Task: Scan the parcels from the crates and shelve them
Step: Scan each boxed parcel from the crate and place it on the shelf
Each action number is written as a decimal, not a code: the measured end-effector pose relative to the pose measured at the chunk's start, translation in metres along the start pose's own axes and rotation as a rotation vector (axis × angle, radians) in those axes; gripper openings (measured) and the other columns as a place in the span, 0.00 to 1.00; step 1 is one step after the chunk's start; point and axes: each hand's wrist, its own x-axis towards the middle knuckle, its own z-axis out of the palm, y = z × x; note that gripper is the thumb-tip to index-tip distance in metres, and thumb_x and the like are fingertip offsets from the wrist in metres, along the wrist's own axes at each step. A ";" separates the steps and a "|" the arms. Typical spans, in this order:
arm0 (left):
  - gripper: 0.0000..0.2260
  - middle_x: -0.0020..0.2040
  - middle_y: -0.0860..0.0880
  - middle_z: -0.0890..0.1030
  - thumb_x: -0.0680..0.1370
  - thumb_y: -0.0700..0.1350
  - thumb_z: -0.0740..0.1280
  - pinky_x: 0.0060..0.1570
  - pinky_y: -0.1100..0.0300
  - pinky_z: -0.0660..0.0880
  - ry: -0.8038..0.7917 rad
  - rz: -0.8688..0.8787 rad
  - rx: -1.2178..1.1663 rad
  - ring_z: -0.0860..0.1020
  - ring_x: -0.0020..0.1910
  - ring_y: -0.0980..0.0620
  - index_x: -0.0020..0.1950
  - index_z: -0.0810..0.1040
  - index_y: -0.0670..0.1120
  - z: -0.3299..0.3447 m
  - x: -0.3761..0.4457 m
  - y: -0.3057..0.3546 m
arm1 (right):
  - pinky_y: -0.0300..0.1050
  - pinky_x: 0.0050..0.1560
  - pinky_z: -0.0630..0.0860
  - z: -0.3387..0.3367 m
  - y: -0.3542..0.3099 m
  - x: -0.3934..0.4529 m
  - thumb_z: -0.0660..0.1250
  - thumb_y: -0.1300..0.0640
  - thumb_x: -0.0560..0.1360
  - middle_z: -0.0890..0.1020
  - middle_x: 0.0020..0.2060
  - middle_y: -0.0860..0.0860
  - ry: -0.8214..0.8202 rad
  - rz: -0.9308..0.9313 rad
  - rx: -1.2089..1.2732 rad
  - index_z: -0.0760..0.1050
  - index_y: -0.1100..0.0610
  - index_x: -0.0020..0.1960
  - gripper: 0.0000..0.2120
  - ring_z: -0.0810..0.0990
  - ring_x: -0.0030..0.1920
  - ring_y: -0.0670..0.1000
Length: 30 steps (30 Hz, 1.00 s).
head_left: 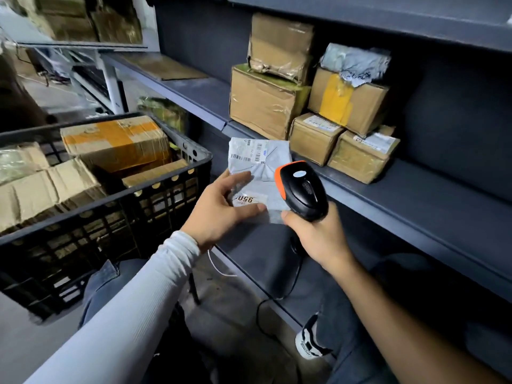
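Left hand [221, 206] has its grip on the grey poly parcel [260, 173], thumb on top, held in the air between the black crate [155, 189] and the shelf [415, 184]; right hand [318, 236] clenched round the scanner [302, 189], nose pointing toward the parcel's barcode label [249, 152]. Risks: scanner sits very close and low over the bag, so the beam may miss the label at the far end; film is creased, likely misread; thumb pinch looks light, bag could slip to the floor; cable [277, 297] trailing by the knee could snag; shelved boxes [313, 106] are stacked loosely, a nudge may topple them.
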 end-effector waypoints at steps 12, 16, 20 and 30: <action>0.26 0.84 0.44 0.58 0.77 0.42 0.76 0.75 0.70 0.58 0.006 0.409 0.451 0.57 0.82 0.58 0.74 0.78 0.49 0.014 0.033 0.031 | 0.50 0.63 0.80 -0.002 -0.040 0.003 0.75 0.56 0.70 0.86 0.56 0.55 0.277 -0.308 -0.112 0.80 0.64 0.62 0.22 0.85 0.59 0.51; 0.24 0.83 0.43 0.58 0.78 0.42 0.74 0.73 0.57 0.71 0.013 0.535 0.417 0.59 0.79 0.63 0.75 0.76 0.46 0.032 0.049 0.046 | 0.51 0.61 0.80 -0.015 -0.049 0.015 0.74 0.59 0.71 0.85 0.55 0.55 0.374 -0.344 -0.127 0.78 0.68 0.61 0.22 0.84 0.57 0.52; 0.25 0.83 0.43 0.59 0.80 0.42 0.73 0.68 0.66 0.71 -0.026 0.627 0.418 0.59 0.79 0.66 0.77 0.74 0.46 0.047 0.071 0.060 | 0.58 0.62 0.80 -0.028 -0.056 0.028 0.75 0.60 0.70 0.85 0.58 0.58 0.442 -0.344 -0.115 0.77 0.67 0.66 0.26 0.84 0.60 0.56; 0.24 0.80 0.41 0.67 0.78 0.42 0.74 0.70 0.47 0.74 -0.002 0.730 0.517 0.71 0.76 0.43 0.74 0.77 0.47 0.076 0.096 0.068 | 0.46 0.63 0.78 -0.044 -0.052 0.041 0.74 0.65 0.72 0.84 0.58 0.55 0.574 -0.477 -0.175 0.74 0.68 0.68 0.26 0.83 0.59 0.49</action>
